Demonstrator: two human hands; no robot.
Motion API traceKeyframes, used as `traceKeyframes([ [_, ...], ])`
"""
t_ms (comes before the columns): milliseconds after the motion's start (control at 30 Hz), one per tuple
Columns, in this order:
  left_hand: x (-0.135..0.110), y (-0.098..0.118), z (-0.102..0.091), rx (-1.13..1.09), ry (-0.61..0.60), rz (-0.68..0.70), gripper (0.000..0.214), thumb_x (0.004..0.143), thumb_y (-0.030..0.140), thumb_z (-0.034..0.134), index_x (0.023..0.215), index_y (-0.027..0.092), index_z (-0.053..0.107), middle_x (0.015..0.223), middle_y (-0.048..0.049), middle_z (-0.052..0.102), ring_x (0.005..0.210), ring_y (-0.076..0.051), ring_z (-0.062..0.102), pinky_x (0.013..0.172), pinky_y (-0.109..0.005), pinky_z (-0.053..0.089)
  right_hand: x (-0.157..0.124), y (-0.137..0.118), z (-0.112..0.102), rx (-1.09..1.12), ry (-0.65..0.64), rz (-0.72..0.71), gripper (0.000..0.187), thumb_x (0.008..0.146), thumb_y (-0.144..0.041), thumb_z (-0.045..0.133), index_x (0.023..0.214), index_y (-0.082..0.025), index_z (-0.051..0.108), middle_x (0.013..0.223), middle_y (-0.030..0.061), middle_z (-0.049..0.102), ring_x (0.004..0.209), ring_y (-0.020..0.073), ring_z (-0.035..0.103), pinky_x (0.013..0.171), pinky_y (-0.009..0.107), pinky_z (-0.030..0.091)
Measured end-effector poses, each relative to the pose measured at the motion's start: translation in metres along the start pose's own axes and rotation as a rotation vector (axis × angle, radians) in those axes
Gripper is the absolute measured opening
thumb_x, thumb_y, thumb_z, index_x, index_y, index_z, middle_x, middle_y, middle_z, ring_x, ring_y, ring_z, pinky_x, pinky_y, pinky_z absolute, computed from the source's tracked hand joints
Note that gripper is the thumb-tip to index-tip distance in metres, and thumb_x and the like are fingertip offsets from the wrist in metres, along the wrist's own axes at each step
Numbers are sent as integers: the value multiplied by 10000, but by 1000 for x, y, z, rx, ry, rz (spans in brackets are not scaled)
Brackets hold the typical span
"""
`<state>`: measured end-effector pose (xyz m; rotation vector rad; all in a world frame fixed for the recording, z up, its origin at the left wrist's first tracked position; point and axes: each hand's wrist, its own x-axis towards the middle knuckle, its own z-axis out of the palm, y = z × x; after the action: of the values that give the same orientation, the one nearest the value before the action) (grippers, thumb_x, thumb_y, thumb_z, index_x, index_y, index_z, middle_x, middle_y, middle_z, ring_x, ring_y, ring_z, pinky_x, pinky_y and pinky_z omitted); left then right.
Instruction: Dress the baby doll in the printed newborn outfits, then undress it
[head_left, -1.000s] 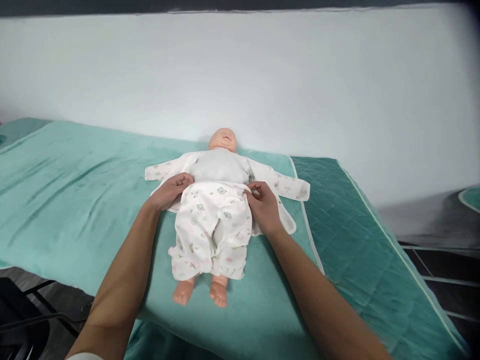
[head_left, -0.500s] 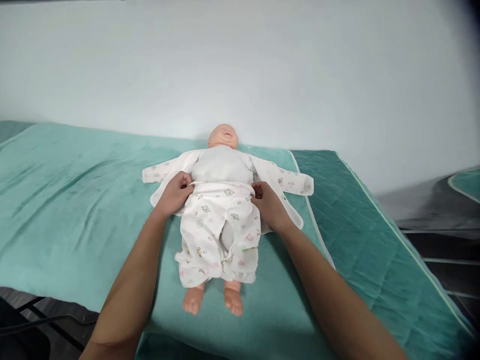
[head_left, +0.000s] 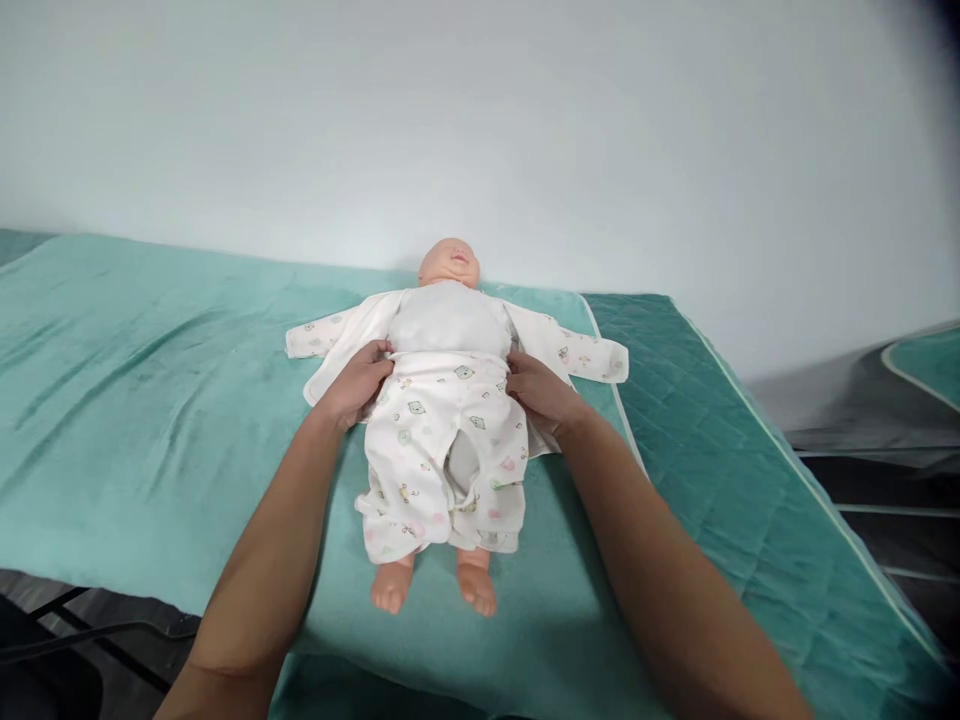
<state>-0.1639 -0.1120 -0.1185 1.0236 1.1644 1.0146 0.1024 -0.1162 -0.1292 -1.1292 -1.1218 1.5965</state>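
Printed trousers (head_left: 442, 440) nearly up on the baby doll (head_left: 448, 318) — left hand (head_left: 358, 385) and right hand (head_left: 541, 392) pinch the waistband (head_left: 448, 358) at either hip — an even tug seems needed.

Your doll (head_left: 450, 318) is flat on its back, head away from you, arms out, bare feet poking your way. The pants (head_left: 442, 450) are white with little animal prints, up at its waist, bunched at the legs. Your left hand (head_left: 358, 385) and right hand (head_left: 541, 392) grip the waistband on either side.
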Motion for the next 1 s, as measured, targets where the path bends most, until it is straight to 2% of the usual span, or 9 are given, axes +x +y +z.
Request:
traceKeyframes([
  [67, 1, 1, 2, -51, -33, -48, 338, 680, 160, 648, 1007, 223, 590, 685, 47, 547, 511, -95, 457, 489, -216, 344, -1, 3, 1, 59, 33, -26, 338, 549, -113, 712, 864, -229, 674, 834, 19, 740, 817, 255, 683, 693, 372, 541],
  [200, 1, 2, 2, -122, -63, -30, 409, 632, 118, 659, 1018, 224, 576, 673, 54, 541, 504, -91, 471, 478, -209, 346, -2, 8, -4, 74, 58, -60, 300, 578, -102, 675, 851, -223, 676, 820, -2, 730, 723, 189, 656, 607, 300, 489],
  [300, 0, 1, -1, -144, -120, -9, 446, 631, 122, 701, 1047, 220, 575, 628, 68, 531, 475, -85, 455, 463, -207, 327, 0, 8, -8, 73, 27, -82, 307, 589, -98, 679, 866, -228, 690, 841, 4, 738, 747, 199, 666, 616, 306, 499],
  [500, 0, -1, -5, -117, -229, 73, 414, 670, 122, 726, 1038, 228, 567, 625, 77, 531, 459, -65, 426, 432, -188, 287, 0, 8, -14, 114, -45, -154, 294, 643, -154, 743, 923, -233, 700, 934, 20, 760, 944, 237, 700, 793, 365, 555],
  [633, -2, -2, -6, -59, -278, 123, 481, 696, 172, 750, 1126, 241, 546, 747, 57, 588, 538, -80, 491, 489, -196, 372, -4, 8, -20, 69, -92, -147, 269, 670, -210, 786, 918, -229, 684, 917, 18, 754, 896, 220, 698, 741, 334, 549],
  [733, -4, -1, -5, 49, -256, 154, 570, 672, 187, 775, 1181, 246, 524, 826, 39, 602, 650, -104, 533, 585, -214, 434, -8, 7, -18, 14, -80, -151, 232, 704, -247, 785, 906, -227, 674, 845, -5, 733, 742, 173, 660, 675, 304, 524],
  [833, -5, 0, -3, 179, -162, 118, 642, 635, 208, 813, 1193, 236, 496, 899, 18, 614, 734, -126, 554, 622, -221, 443, -11, 5, -13, -59, -53, -154, 213, 732, -277, 771, 908, -227, 662, 788, -19, 710, 632, 140, 591, 618, 286, 488],
  [1000, -4, 2, 0, 190, -50, 40, 764, 609, 235, 845, 1262, 223, 447, 1089, -56, 654, 830, -166, 620, 669, -258, 491, -9, 5, -8, -81, 44, -112, 274, 700, -252, 758, 931, -224, 611, 902, -6, 725, 683, 137, 598, 606, 262, 456],
])
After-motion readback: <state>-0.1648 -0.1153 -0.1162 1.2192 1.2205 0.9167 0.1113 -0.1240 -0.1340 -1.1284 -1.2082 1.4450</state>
